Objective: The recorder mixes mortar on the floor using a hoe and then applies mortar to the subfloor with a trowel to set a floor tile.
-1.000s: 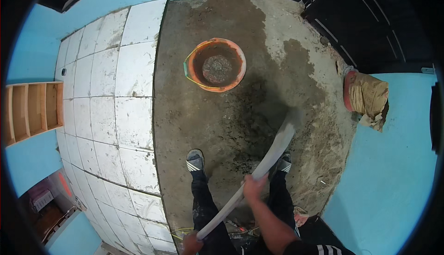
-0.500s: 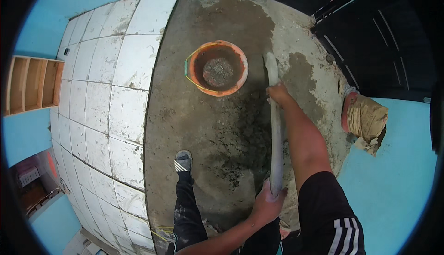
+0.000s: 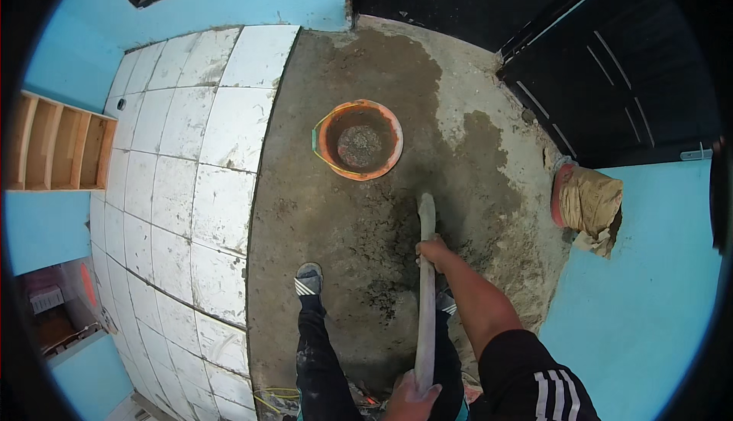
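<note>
My right hand (image 3: 434, 252) is wrapped round the upper part of a long, pale, hoe-like tool handle (image 3: 427, 306). Lower down, close to my body, my left hand (image 3: 413, 400) grips the same handle near its butt end. The handle points away from me, over dark, crumbly wet mortar (image 3: 393, 268) on the floor. Whatever head the tool has at its far end is hidden or too dark to make out. Beyond the mortar stands an orange bucket (image 3: 392, 163) with a wire bail and a green grip; greyish material lies inside it.
White floor tiles (image 3: 221, 127) cover the left side, ending at a raised edge. A torn brown paper sack (image 3: 595, 200) leans by the right wall, near a black door (image 3: 588, 77). A wooden shelf (image 3: 69, 142) stands far left. My sandalled foot (image 3: 308, 277) is on the wet concrete.
Both hands have drawn the handle back toward my body and slightly left; its far end now lies nearer than the bucket. The view has tilted up a little.
</note>
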Motion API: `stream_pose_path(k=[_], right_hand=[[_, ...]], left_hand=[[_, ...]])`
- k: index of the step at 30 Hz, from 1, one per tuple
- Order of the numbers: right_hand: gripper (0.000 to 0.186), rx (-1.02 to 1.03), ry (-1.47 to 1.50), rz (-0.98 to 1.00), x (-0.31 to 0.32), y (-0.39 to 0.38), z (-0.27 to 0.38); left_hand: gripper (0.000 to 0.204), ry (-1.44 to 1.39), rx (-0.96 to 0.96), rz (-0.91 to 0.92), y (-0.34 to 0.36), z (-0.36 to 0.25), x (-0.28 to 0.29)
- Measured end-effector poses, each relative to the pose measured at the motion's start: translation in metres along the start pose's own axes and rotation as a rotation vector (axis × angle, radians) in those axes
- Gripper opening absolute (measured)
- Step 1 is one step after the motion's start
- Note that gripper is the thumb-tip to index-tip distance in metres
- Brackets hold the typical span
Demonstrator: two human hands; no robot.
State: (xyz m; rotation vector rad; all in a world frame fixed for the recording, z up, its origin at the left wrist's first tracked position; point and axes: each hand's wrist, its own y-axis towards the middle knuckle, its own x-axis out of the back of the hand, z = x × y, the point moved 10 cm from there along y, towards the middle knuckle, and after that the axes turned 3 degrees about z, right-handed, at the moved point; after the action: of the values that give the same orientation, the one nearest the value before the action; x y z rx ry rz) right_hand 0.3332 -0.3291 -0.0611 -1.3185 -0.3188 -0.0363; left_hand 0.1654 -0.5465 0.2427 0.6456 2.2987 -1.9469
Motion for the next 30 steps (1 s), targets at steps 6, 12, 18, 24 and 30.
stream_pose_path(k=[6,12,18,24,30], right_hand=[[0.047,0.107,0.379,-0.066,0.003,-0.074,-0.067],[0.024,0.091,0.636,-0.044,-0.09,-0.169,-0.143],[0.043,0.103,0.424,0.003,-0.149,-0.239,-0.166],[0.047,0.099,0.404,0.036,-0.159,-0.19,-0.205],[0.018,-0.244,0.738,0.231,-0.202,-0.021,-0.199]], left_hand=[[0.058,0.587,-0.606,-0.054,-0.066,0.048,0.051],[0.051,0.767,0.25,-0.242,-0.076,0.229,0.224],[0.025,1.083,0.296,-0.589,-0.021,0.298,0.348],[0.039,1.112,0.413,-0.52,0.014,0.319,0.352],[0.043,1.088,0.485,-0.525,0.024,0.273,0.329]])
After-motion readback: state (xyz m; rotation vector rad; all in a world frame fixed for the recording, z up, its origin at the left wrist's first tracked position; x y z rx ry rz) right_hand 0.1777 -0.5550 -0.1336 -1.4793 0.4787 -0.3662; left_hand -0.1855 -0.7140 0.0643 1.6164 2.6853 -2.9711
